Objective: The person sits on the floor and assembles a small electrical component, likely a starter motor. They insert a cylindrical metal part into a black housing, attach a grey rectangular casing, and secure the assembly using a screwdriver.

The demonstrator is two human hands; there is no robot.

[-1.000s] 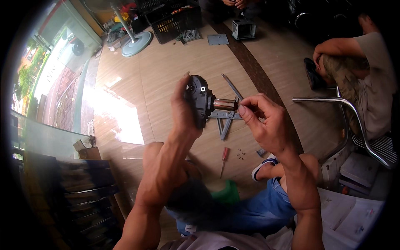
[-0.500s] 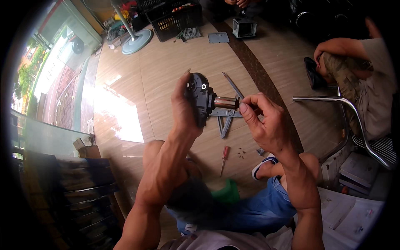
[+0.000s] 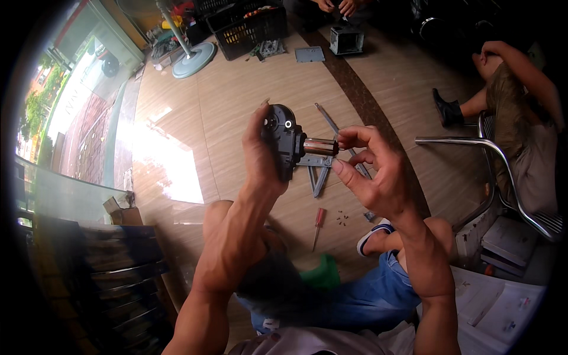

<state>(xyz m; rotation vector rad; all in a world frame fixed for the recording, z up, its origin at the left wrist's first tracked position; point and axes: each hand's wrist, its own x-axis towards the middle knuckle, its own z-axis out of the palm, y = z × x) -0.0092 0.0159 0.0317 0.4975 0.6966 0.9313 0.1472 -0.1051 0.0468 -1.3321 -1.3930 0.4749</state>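
Observation:
A gear motor (image 3: 284, 142) with a black housing and a shiny silver cylinder (image 3: 320, 147) is held up in front of me. My left hand (image 3: 260, 148) grips the housing from the left, its fingers mostly hidden behind it. Beside the cylinder's free end is my right hand (image 3: 376, 168), thumb and fingers parted; the fingertips are at that end, and whether they touch it I cannot tell. Below, on the floor, lie crossed grey metal arms (image 3: 319, 177), a red-handled screwdriver (image 3: 319, 220) and several small screws (image 3: 342, 218).
Bent chrome tubing (image 3: 473, 142) of a chair stands at right, near a seated person (image 3: 509, 100). Farther off are a black crate (image 3: 248, 38), a round stand base (image 3: 195, 61), a flat grey plate (image 3: 310, 54) and a box-like metal frame (image 3: 347, 40). Something green (image 3: 322, 272) lies between my legs.
My right thumb and fingers have spread apart at the cylinder's end. The left hand and motor are nearly still. The person at right has shifted their arm and leg.

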